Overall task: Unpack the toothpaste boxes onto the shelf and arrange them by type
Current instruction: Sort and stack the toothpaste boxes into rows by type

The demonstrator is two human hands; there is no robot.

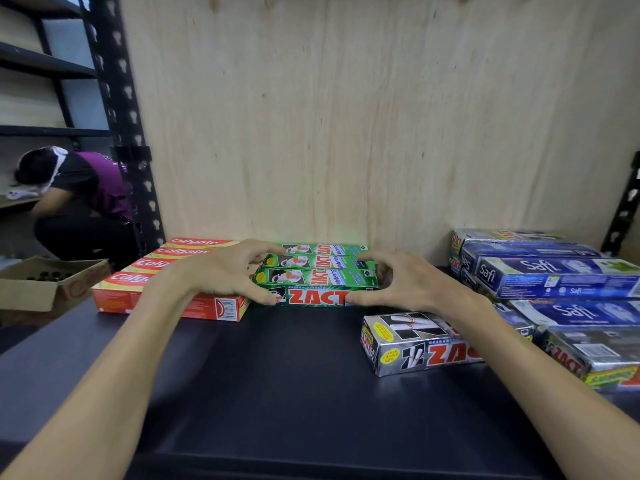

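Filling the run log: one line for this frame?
both hands grip green Zact boxes | red Colgate boxes left | silver Zact box, blue Safi boxes unsorted right

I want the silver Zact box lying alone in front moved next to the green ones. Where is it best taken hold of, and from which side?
Take the silver Zact box across its two long sides near the middle, coming from above. It lies flat on the dark shelf with its long front face and top exposed. The right forearm crosses its right end, where other boxes crowd it, so a grip on the clear left half looks easiest.
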